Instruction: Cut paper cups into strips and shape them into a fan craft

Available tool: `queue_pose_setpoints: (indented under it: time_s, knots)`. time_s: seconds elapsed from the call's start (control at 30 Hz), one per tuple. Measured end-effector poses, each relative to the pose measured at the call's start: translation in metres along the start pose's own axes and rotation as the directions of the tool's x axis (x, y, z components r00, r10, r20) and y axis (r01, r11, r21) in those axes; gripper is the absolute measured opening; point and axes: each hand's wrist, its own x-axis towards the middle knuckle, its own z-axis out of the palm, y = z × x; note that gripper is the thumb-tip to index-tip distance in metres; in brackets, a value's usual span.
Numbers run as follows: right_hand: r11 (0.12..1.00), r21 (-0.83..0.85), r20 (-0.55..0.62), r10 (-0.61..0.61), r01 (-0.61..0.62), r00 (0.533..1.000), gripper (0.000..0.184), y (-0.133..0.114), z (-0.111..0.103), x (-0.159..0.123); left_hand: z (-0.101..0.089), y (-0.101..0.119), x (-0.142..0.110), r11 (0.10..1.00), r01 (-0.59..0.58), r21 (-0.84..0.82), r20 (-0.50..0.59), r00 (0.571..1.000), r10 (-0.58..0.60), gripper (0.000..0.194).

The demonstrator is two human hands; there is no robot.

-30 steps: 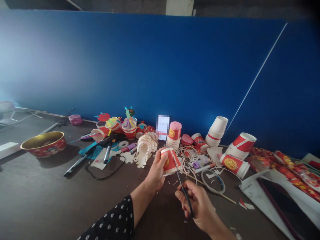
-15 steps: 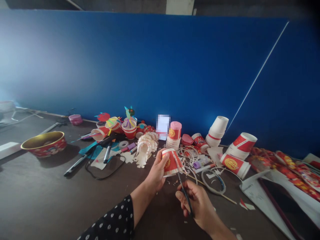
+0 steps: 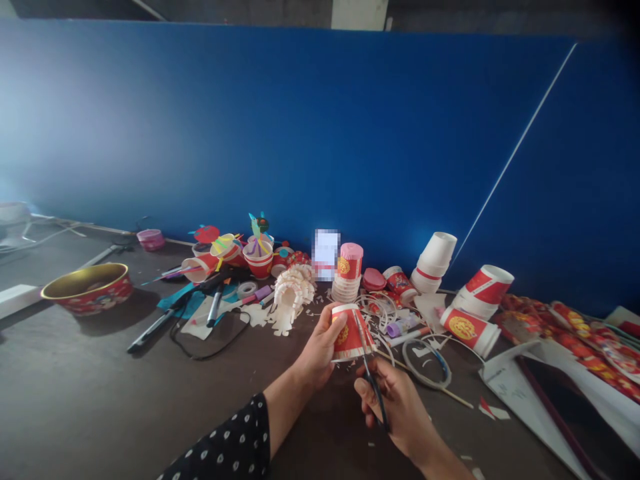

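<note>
A red and white paper cup [image 3: 352, 337] is upside down in my left hand [image 3: 320, 348], whose thumb presses on its side. My right hand [image 3: 395, 399] grips a pair of scissors [image 3: 376, 393] with dark handles. The blades reach up to the cup's rim on its right side and lie along its wall; how far they sit inside is hard to make out. Just behind the held cup stands a stack of cups [image 3: 347, 290] with a pink top.
Left lie a gold-rimmed tin [image 3: 90, 300], a black marker [image 3: 215, 307] and a curled white cut-paper piece [image 3: 287, 297]. On the right are tipped cups [image 3: 467, 330], a wire loop [image 3: 427, 363], a phone [image 3: 575, 413] and paper scraps [image 3: 495, 412]. A blue partition [image 3: 300, 133] closes the back.
The cup and my left hand have shifted slightly right and down. The scissors have moved a little lower with my right hand.
</note>
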Motion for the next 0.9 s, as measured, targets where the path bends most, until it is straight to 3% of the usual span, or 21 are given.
queue_pose_setpoints:
  time_s: [0.9]
  knots:
    - [1.000,0.012,-0.032,-0.007,0.007,0.999,0.038,-0.0052,0.0020,-0.0015,-0.0019,-0.0008,0.0014,1.000,-0.014,-0.002,-0.007,1.000,0.014,0.039]
